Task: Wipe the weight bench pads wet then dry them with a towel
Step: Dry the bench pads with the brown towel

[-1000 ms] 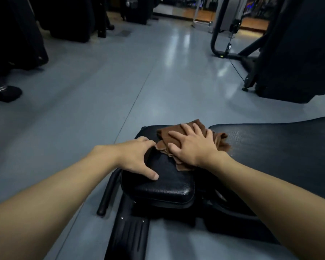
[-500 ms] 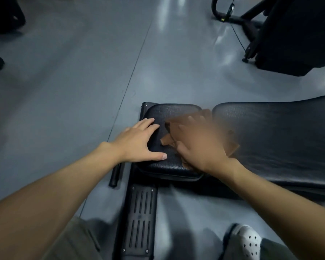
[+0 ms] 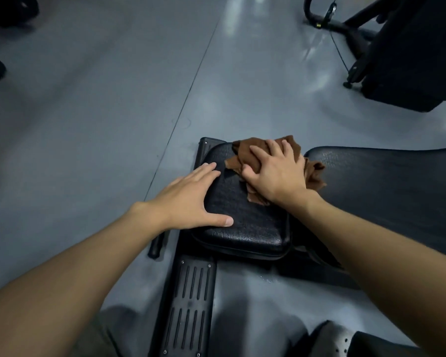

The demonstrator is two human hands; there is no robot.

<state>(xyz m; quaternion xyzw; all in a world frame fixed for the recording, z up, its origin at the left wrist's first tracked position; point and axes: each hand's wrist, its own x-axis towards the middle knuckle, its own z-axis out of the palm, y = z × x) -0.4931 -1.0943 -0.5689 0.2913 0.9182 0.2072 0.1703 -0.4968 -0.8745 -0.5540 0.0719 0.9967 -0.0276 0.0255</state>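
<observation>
The bare left arm reaches forward, left hand flat, palm down, thumb spread wide; the right arm reaches alongside, right hand palm down, fingers slightly bent

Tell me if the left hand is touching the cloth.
Apart. The head view shows a strip of black pad between the fingertips of the left hand and the cloth; the right hand alone presses the cloth.
</observation>
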